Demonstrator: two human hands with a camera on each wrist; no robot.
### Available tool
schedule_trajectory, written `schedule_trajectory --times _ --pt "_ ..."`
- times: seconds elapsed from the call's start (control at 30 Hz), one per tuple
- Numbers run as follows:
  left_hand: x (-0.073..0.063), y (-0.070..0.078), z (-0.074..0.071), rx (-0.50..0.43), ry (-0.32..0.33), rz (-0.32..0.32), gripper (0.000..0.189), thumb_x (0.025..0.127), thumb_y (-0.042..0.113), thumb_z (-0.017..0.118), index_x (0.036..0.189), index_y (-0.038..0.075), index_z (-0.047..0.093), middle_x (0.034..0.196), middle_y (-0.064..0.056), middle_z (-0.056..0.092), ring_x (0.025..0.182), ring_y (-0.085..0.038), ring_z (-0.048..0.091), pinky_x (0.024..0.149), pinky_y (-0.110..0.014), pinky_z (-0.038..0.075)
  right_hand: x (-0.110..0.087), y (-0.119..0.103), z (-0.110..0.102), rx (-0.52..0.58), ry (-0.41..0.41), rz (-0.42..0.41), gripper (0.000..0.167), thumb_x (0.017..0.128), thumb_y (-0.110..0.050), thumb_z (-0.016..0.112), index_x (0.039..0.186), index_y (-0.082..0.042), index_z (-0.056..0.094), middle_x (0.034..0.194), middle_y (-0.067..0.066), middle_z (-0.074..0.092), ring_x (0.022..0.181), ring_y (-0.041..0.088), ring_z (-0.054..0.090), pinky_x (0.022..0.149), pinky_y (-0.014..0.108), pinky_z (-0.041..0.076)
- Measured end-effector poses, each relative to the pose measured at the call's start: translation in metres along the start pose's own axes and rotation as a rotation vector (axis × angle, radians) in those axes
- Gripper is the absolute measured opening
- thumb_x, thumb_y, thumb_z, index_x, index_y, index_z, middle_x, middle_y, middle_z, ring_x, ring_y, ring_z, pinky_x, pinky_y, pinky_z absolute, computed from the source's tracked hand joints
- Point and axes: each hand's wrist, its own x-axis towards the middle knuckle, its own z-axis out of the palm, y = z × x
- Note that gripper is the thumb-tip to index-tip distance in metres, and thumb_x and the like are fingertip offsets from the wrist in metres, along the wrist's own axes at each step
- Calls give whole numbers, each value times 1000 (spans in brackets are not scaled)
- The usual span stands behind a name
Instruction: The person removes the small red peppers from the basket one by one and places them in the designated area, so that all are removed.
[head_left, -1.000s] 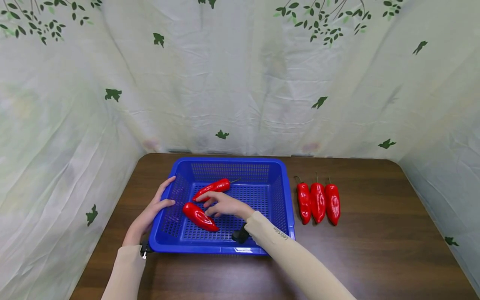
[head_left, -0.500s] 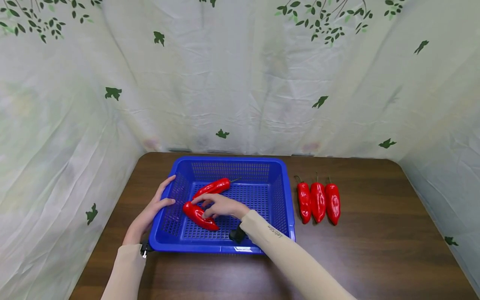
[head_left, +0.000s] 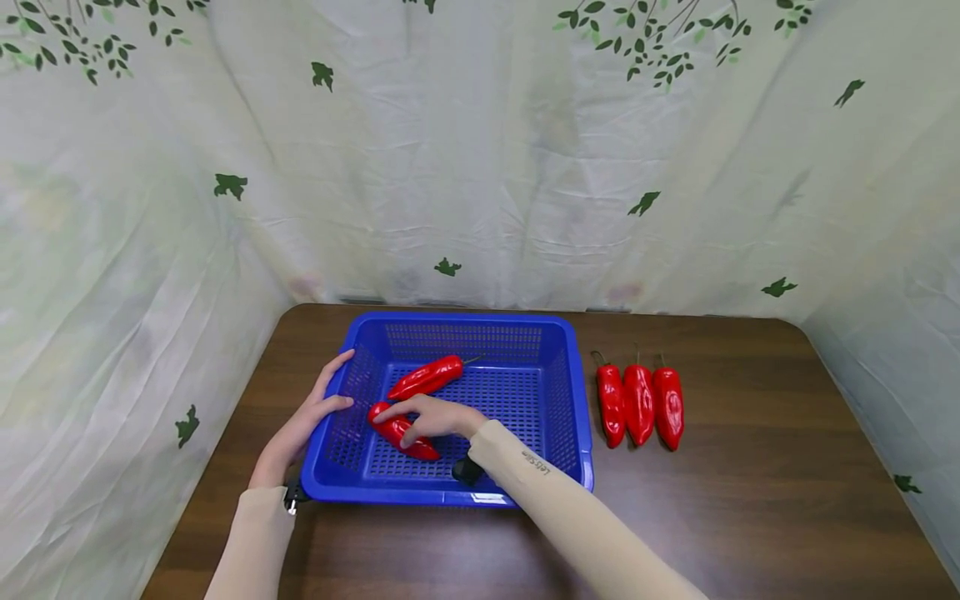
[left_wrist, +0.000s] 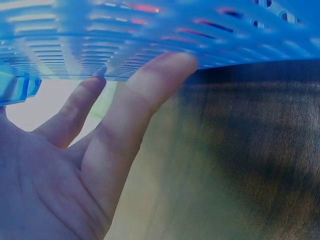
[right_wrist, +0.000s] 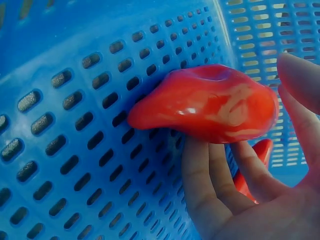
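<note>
In the head view my left hand (head_left: 302,421) lies against the left side of a blue basket (head_left: 456,498), thumb and fingers spread and fairly straight; the left wrist view shows its thumb (left_wrist: 145,100) against the slatted wall. My right hand (head_left: 442,417) reaches inside the basket and holds a glossy red chili pepper (head_left: 393,431) near its left wall. Fingers (right_wrist: 200,185) run along that pepper's side in the right wrist view, their tips hidden behind it. Behind it a second chili pepper (head_left: 431,377) with a stem lies on the basket floor.
Three more red chili peppers (head_left: 639,406) lie side by side on the brown wooden table (head_left: 765,467), right of the basket. A white cloth (head_left: 480,167) with leaf prints hangs behind and around the table.
My right hand has moved left and toward me, from beside the stemmed pepper onto the nearer pepper. Both peppers and my left hand have stayed in place.
</note>
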Motion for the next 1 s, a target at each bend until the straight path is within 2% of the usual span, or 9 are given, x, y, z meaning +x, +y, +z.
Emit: schedule_trajectory --times 0.2,0.5,0.67,0.83,1.0 --pt "0 0 0 5 -8 16 66 98 17 42 151 40 8 153 -18 -2 128 -54 23 90 -60 42 0 0 0 -56 22 30 53 84 -8 68 133 -23 59 137 4 48 114 19 45 97 37 39" --pt "0 -1 1 12 -14 28 66 98 17 42 151 40 8 152 -19 -1 128 -53 22 91 -58 42 0 4 -1 -52 91 14 43 80 -5 70 120 -21 67 129 1 55 105 17 49 91 33 41" --pt "0 -1 0 7 -13 33 66 98 16 41 150 41 9 152 -19 0 128 -53 23 90 -57 43 0 4 -1 -61 92 8 42 80 -5 70 119 -21 67 128 1 55 105 17 49 90 33 41" --pt "0 -2 0 10 -6 30 67 98 17 42 151 39 8 153 -18 -1 129 -52 22 91 -58 41 1 6 -1 -33 87 10 40 80 -6 70 117 -20 68 125 -1 56 103 16 49 89 32 41" --pt "0 -1 1 6 1 29 67 98 15 42 152 36 7 153 -19 0 129 -52 22 91 -58 41 0 8 -3 15 120 -16 38 78 -2 69 113 -17 70 118 -3 60 99 14 50 85 29 42"
